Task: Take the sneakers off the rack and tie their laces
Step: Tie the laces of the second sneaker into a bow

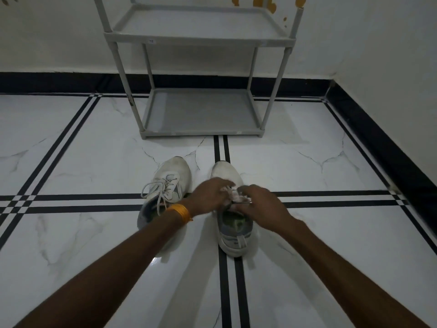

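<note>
While both shoes stand on the floor near the person, the hands meet over the one on the right. The right sneaker (234, 235), a white and grey fabric running shoe with a greenish insole, points its toe away toward the far wall, straddling a double black stripe in the tiles. The left hand (208, 192), with an orange thread band (181, 211) round its wrist, reaches across from the left and pinches the right sneaker's laces (237, 196), a bunch of white cord over the tongue. The right hand (257, 202) comes in from the right, its fingers curled round the same laces. Both hands are slightly blurred, so the exact course of the cord between the fingers cannot be told.

The left sneaker (176, 172), a matching white and grey shoe, lies just beside its partner, toe also pointing far, its heel hidden under the left forearm. The left sneaker's laces (163, 187) spread in pale loops over its left side; whether they are knotted cannot be told.

Farther off stands the grey plastic shoe rack (201, 133), its legs on the glossy white marble-patterned floor (94, 233), against the white wall (47, 43) with its black skirting (47, 82).
</note>
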Action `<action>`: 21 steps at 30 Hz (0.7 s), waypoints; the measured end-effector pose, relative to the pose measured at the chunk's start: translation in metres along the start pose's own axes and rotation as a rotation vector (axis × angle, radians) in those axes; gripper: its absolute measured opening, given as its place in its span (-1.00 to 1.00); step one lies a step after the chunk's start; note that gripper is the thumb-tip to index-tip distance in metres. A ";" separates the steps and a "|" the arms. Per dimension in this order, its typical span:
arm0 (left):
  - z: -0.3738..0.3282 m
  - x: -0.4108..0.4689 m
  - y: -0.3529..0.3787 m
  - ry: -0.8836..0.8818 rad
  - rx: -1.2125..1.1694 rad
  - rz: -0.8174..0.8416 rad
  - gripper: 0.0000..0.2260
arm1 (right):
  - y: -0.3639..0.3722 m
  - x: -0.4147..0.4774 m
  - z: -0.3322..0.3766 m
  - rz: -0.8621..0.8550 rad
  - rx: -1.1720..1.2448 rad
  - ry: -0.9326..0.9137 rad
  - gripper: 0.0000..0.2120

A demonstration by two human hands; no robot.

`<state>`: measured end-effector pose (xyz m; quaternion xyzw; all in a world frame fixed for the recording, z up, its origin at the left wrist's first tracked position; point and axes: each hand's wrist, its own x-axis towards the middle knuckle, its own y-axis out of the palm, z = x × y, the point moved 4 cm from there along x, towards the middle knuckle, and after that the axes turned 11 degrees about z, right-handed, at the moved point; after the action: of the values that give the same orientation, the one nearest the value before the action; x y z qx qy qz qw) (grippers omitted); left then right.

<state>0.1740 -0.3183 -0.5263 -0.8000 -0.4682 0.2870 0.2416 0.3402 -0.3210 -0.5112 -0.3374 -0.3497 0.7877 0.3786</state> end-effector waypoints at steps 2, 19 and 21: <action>0.001 0.001 0.017 0.026 0.177 -0.009 -0.74 | 0.012 0.003 0.013 0.015 -0.390 -0.007 -0.68; 0.017 -0.006 0.013 0.183 0.780 0.023 -0.82 | 0.018 -0.013 0.002 -0.117 -0.376 -0.159 -0.79; 0.014 -0.007 0.016 0.165 0.793 0.028 -0.81 | 0.019 -0.013 -0.003 -0.134 -0.328 -0.141 -0.83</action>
<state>0.1714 -0.3300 -0.5452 -0.6715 -0.2893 0.3834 0.5643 0.3417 -0.3397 -0.5244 -0.3146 -0.5208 0.7148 0.3446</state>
